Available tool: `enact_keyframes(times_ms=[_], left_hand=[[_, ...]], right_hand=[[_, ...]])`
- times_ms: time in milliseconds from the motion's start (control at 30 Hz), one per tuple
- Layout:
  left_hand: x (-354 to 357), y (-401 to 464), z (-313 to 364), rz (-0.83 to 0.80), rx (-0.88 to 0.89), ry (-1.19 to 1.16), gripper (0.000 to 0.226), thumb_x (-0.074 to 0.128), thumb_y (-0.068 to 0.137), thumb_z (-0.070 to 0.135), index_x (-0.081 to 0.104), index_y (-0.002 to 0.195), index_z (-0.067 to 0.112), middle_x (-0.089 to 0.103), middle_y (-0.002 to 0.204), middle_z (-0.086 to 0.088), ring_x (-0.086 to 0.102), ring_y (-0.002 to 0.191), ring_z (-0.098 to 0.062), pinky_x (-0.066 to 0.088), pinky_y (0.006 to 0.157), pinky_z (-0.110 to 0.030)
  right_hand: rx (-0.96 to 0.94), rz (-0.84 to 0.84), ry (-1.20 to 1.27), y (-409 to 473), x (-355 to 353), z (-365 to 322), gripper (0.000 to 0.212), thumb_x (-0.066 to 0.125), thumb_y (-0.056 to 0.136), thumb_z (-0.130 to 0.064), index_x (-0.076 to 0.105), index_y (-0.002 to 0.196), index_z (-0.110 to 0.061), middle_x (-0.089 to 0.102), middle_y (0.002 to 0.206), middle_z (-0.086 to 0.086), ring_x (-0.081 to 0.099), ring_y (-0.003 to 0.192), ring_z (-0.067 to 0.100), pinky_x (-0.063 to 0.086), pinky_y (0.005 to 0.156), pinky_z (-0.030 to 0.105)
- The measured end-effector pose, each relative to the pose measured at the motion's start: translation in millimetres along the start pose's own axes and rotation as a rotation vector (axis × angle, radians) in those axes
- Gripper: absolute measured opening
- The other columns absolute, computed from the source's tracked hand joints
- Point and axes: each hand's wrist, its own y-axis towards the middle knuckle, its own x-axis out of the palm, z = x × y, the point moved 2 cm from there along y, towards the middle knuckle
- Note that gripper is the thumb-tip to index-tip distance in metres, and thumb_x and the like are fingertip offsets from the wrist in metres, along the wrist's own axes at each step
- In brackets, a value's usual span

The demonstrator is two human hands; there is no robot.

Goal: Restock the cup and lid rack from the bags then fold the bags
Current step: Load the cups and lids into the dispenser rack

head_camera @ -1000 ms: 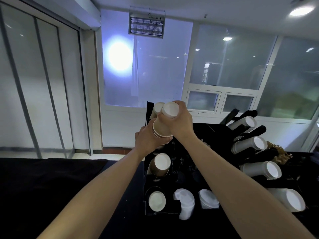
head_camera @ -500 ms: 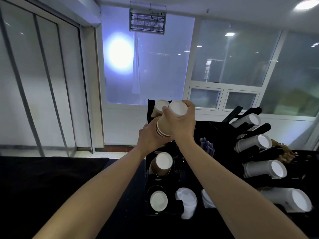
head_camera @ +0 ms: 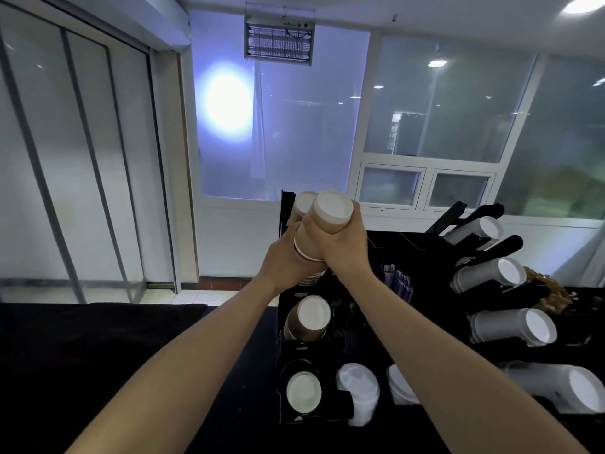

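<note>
Brown paper cup stack (head_camera: 322, 232) gripped by right hand (head_camera: 343, 247), left hand (head_camera: 283, 262) clasping its base

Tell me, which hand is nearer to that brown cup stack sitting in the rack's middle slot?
Left. The left hand holds the raised cups almost directly above the brown cup stack; the right hand grips them higher and further right.

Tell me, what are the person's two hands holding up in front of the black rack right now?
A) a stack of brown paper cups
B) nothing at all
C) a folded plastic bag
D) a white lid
A: the right hand and left hand are both wrapped round a stack of brown paper cups, its white base facing the camera, above the black cup rack.
</note>
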Motion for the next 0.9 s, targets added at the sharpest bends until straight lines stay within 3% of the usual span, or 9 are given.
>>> enact_keyframes(times_ms=[300,400,533,633,733,833,900], left_hand=[[-1,0,-1,0.046,-0.037,0.042,0.080,0.084,0.044,0.074,0.036,0.108,0.076,0.061,0.095,0.042,0.059,0.090,0.016,0.051,0.075,-0.021],[-1,0,0,0.067,-0.026,0.054,0.079,0.082,0.046,0.079,0.031,0.107,0.080,0.054,0.094,0.054,0.055,0.084,0.026,0.043,0.068,-0.015],[1,-1,2,0.064,0.011,0.051,0.076,0.080,0.048,0.082,0.033,0.107,0.079,0.048,0.103,0.057,0.049,0.091,0.031,0.043,0.066,-0.015],[1,-2,5,0.057,0.031,0.040,0.076,0.082,0.049,0.079,0.033,0.107,0.078,0.050,0.106,0.055,0.050,0.093,0.029,0.043,0.068,-0.015],[1,-4,6,0.032,0.052,0.012,0.076,0.085,0.051,0.074,0.036,0.110,0.074,0.054,0.112,0.048,0.055,0.097,0.023,0.045,0.071,-0.016],[0,-6,4,0.002,0.069,-0.014,0.078,0.087,0.053,0.071,0.039,0.114,0.070,0.058,0.114,0.042,0.059,0.100,0.017,0.047,0.075,-0.019],[1,-7,2,-0.030,0.071,-0.008,0.083,0.088,0.053,0.069,0.042,0.122,0.062,0.060,0.117,0.036,0.060,0.102,0.013,0.050,0.080,-0.024]], right_hand=[[-0.003,-0.112,-0.065,11,-6,-4,0.061,0.090,0.067,-0.039,0.054,0.117,-0.038,0.066,0.100,-0.030,0.063,0.095,-0.010,0.049,0.072,0.005],[0.010,-0.224,-0.100,20,-12,-9,0.063,0.090,0.066,-0.038,0.054,0.118,-0.038,0.068,0.106,-0.024,0.064,0.099,-0.006,0.051,0.078,0.013],[0.107,-0.495,-0.006,22,-28,-4,0.072,0.085,0.080,-0.029,0.046,0.140,-0.027,0.064,0.132,-0.007,0.061,0.121,0.009,0.051,0.104,0.037],[0.215,-0.553,0.104,16,-42,-5,0.070,0.070,0.088,-0.048,0.043,0.147,-0.022,0.058,0.142,-0.001,0.056,0.130,0.017,0.045,0.112,0.045],[0.249,-0.580,0.070,18,-46,-18,0.072,0.059,0.087,-0.068,0.047,0.145,-0.028,0.059,0.141,-0.007,0.056,0.129,0.014,0.047,0.109,0.046],[0.425,-0.599,0.014,30,-46,-33,0.079,0.059,0.071,-0.087,0.061,0.131,-0.035,0.067,0.130,-0.010,0.062,0.122,0.015,0.051,0.102,0.048],[0.602,-0.583,-0.001,39,-49,-36,0.084,0.067,0.059,-0.090,0.068,0.122,-0.033,0.073,0.120,-0.004,0.068,0.113,0.021,0.055,0.095,0.049]])
